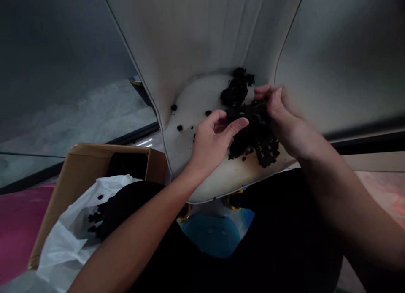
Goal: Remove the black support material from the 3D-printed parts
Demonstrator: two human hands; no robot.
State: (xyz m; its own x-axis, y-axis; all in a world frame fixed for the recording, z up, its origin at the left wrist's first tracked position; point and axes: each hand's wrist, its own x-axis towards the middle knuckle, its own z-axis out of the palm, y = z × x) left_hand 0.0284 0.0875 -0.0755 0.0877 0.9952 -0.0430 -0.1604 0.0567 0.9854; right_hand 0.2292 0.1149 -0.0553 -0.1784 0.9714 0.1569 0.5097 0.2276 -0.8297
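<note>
A pile of small black pieces (pixel 253 137) lies on the seat of a cream-white chair (pixel 193 99) in front of me. My left hand (pixel 211 141) is curled at the pile's left side, thumb stretched over the black pieces and fingers closed on some of them. My right hand (pixel 281 115) is at the pile's right side, its fingertips pinched on the black pieces near the top. A few loose black bits (pixel 179 127) are scattered on the seat to the left.
A cardboard box (pixel 79 166) stands at lower left with a white plastic bag (pixel 66 229) holding more black pieces. A blue object (pixel 211 234) sits below the chair. Pink surface (pixel 15 225) at far left; grey floor beyond.
</note>
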